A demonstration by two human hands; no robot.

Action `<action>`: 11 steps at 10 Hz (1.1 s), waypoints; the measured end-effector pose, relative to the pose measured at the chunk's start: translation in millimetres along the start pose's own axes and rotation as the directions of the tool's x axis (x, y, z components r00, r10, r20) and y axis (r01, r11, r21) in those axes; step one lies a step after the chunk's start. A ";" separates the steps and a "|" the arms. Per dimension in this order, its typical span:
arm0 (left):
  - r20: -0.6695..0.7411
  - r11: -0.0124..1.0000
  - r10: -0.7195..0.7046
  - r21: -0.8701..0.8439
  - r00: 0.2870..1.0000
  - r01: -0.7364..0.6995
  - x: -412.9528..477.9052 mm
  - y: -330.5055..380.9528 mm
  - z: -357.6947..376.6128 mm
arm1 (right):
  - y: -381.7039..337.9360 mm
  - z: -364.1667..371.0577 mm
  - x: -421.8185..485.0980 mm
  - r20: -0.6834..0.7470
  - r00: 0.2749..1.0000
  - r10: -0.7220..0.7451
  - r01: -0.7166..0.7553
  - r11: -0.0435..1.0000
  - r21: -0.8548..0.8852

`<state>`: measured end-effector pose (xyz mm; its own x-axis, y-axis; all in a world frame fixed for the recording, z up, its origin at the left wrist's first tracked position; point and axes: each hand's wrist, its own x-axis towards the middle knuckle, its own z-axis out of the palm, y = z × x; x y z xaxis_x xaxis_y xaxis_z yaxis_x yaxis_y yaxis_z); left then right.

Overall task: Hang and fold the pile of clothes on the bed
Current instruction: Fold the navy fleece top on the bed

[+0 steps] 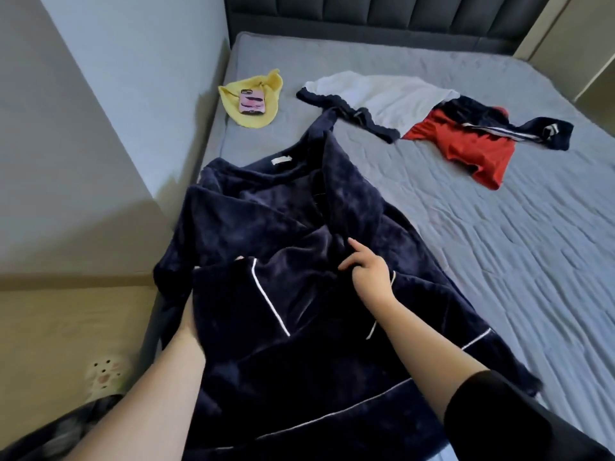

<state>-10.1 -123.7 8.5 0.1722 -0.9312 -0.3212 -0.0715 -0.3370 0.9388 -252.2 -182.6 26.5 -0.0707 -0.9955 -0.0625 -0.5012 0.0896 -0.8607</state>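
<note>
1. Right hand (366,269): fingers curled, pinching a fold at the middle of the navy velvet garment (266,221); index finger partly raised.
2. Left hand (187,326): at the garment's left edge, with its fingers hidden under the fabric. Whether it grips cannot be told.
3. The navy velvet garment has white piping and lies crumpled across the near left corner of the bed (499,261), its lower part hanging over the near edge toward the person.
4. Farther up the grey sheet, well apart from it: a white garment (382,94) with dark trim, overlapping a red garment (466,148) and a navy striped piece (539,129).
5. Near the bed's far left corner: a yellow cloth (271,88) with a phone (252,102) in a pink case lying on it.
6. A dark padded headboard (366,15) stands at the far end; a pale slipper (103,374) is on the floor to the left.
</note>
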 end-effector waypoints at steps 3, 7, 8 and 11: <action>0.301 0.971 -0.109 -0.173 0.948 0.166 -31.3 31.0 -6.6 | -41.6 16.2 -0.5 0.093 0.871 0.482 -0.486 0.819 0.305; -0.099 0.866 -0.363 -0.403 0.927 0.296 -21.8 41.6 -22.5 | -22.8 8.3 -11.7 0.468 0.796 0.383 -0.579 0.260 0.773; -0.110 0.983 -0.093 -0.167 0.990 0.073 -20.9 50.9 -18.2 | -19.0 13.1 -23.9 0.512 0.773 0.376 -0.615 0.245 0.750; 0.289 0.962 -0.041 0.268 0.956 -0.040 -47.2 34.3 17.9 | -58.8 27.1 -31.6 0.371 0.890 0.265 -0.456 0.485 0.746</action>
<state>-38.3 -93.8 53.7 -0.1168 -0.9170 -0.3814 -0.3394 -0.3240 0.8831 -197.1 -157.3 65.4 0.1247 -0.8732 -0.4711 0.4327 0.4751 -0.7662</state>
